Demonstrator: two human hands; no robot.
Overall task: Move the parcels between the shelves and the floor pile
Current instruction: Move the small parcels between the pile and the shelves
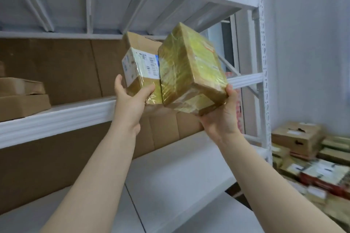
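Before shelves (56, 117), left hand (130, 98) grips upright labelled parcel (140, 66), right hand (221, 117) leaning taped parcel (193, 70)

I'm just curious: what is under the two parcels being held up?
The left hand grips the labelled parcel from below; the right hand cups the yellow-taped parcel. Their undersides are hidden.

You faced brown cardboard backing (66, 66): flat, upright, vertical seams visible. Just right of cardboard backing you had pale frame (241, 53) and blurred red-printed strip (239, 119). Farther right of cardboard backing, plain white wall (306, 43).
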